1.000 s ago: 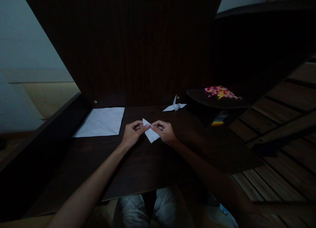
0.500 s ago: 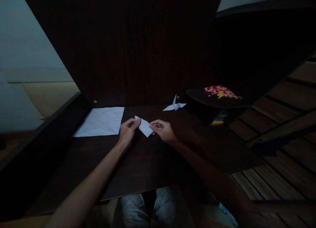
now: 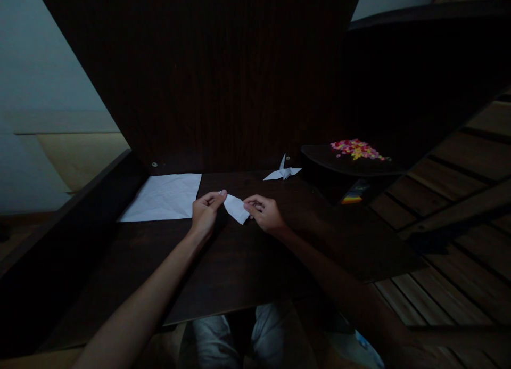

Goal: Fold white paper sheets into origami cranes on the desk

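A small folded piece of white paper (image 3: 237,208) is stretched between my two hands, above the dark desk. My left hand (image 3: 206,211) pinches its upper left end between thumb and fingers. At its right edge, my right hand (image 3: 264,211) grips it with thumb and curled fingers. Behind my right hand a white origami crane (image 3: 283,171) rests on the desk, one thin point standing up. A creased white sheet of paper (image 3: 163,197) lies flat to the left of my left hand.
The dark wooden desk (image 3: 223,278) has a tall back panel (image 3: 239,81) and a raised left side board (image 3: 75,209). On a rounded shelf (image 3: 319,155) at the right lies a pile of small pink, red and yellow pieces (image 3: 357,149). A slatted wooden surface (image 3: 459,198) is farther right.
The folded paper has turned slightly and its lower corner has shifted a little right. My left fingers now cover more of its upper left tip. Both hands keep their grip.
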Demonstrator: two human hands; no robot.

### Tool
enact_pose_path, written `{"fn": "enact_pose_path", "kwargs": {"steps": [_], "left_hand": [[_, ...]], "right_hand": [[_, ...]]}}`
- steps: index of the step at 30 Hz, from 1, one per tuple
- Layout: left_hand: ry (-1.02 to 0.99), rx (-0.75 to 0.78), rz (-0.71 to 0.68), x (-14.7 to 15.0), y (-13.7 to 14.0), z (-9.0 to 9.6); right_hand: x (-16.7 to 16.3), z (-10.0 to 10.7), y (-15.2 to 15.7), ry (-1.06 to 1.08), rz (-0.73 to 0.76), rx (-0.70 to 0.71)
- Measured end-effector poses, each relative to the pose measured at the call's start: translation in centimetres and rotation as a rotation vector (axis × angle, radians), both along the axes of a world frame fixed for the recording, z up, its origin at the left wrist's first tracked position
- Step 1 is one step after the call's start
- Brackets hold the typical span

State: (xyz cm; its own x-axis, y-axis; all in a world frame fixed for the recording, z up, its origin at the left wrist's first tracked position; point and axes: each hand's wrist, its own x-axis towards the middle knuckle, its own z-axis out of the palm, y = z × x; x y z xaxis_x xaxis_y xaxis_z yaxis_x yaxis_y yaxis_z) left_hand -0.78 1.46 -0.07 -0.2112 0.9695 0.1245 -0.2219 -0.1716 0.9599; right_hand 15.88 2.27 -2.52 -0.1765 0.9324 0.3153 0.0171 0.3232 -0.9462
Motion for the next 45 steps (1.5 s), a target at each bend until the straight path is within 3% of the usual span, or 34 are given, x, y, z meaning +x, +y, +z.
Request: {"fn": "enact_pose_path", "kwargs": {"steps": [7,11,18,22,26,38,45], "left_hand": [[-0.019,-0.023,-0.011,-0.2,0.3,-0.5],[0.008,-0.043,-0.033,0.1,0.2,-0.4],[0.160,-0.118,-0.255,0.6,-0.7,0.0],[0.213,-0.093,-0.307,0.5,-1.0,0.1],[0.209,-0.039,-0.286,0.3,-0.8,-0.1],[0.196,-0.064,-0.071,0.2,-0.5,-0.2],[0.251,-0.001,-0.056,0.1,-0.5,-0.3]], "right_hand": [[-0.1,0.4,0.0,-0.024,0.101,-0.143],[0.0,0.8,-0.1,-0.046,0.072,-0.123],[0.3,0.9,0.3,0.073,-0.052,-0.072],[0.3,0.8,0.5,0.158,0.007,-0.169],[0.3,0.8,0.6,0.239,0.082,-0.296],[0.1,0.6,0.4,0.070,0.010,-0.145],[0.1,0.9,0.1,0.019,-0.026,-0.114]]}}
